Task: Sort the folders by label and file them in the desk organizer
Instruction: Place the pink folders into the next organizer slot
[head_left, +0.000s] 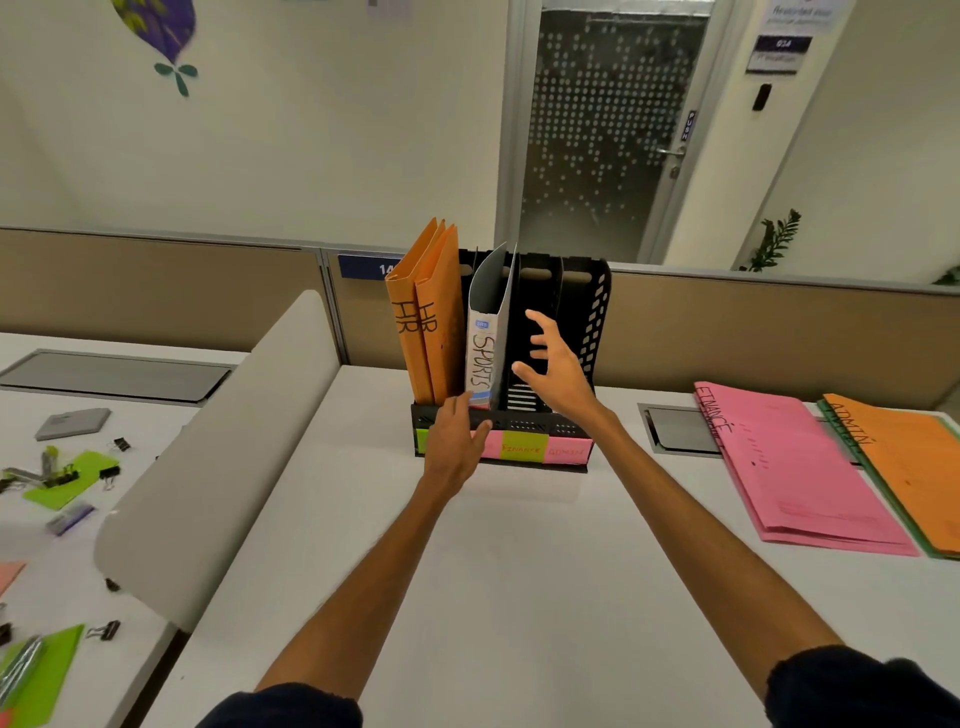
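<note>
two orange hr folders (426, 322) and a sports folder (482, 358) stand in the organizer (600, 306) on the table (519, 571); left hand (456, 441) rests flat against its front, right hand (557, 366) hovers with fingers spread, empty.

Black organizer (600, 306) with punched-hole sides; two orange HR folders (441, 332); white-and-grey SPORTS folder (483, 358); pink and lime labels (524, 448) along its front; pink FINANCE folder (800, 478), orange ADMIN folder (914, 478) over green, on white table (493, 571); dotted frosted door (602, 130).
</note>
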